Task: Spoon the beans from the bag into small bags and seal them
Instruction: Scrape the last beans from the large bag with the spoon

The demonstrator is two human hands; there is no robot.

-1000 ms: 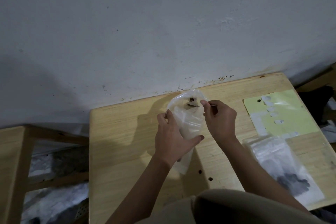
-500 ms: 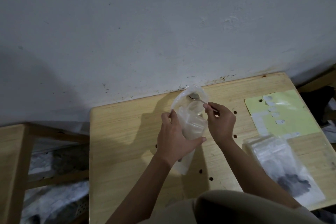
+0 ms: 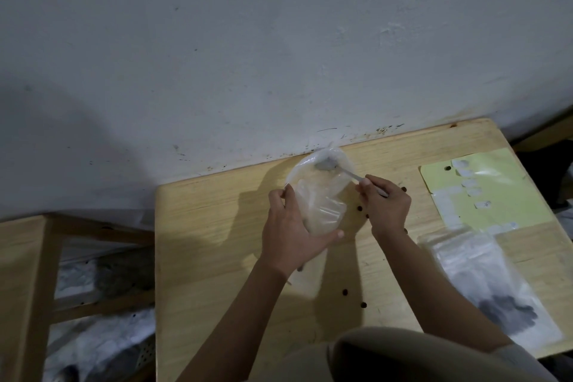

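A clear plastic bag (image 3: 319,195) stands upright near the back of the wooden table (image 3: 217,226). My left hand (image 3: 291,232) grips it around the middle, thumb on its right side. My right hand (image 3: 386,205) pinches the handle of a small metal spoon (image 3: 335,166), whose bowl is inside the bag's open mouth. Loose dark beans (image 3: 344,291) lie scattered on the table around the bag. What is in the spoon's bowl is blurred.
A yellow-green sheet (image 3: 502,195) with small white labels lies at the right. In front of it is a stack of clear small bags (image 3: 483,282) with a dark patch. The white wall (image 3: 279,56) is close behind. A wooden frame (image 3: 28,273) stands left of the table.
The spoon's bowl rose from deeper inside the bag to its open mouth. Several more beans appeared on the table to the right of the bag. My left hand kept its grip.
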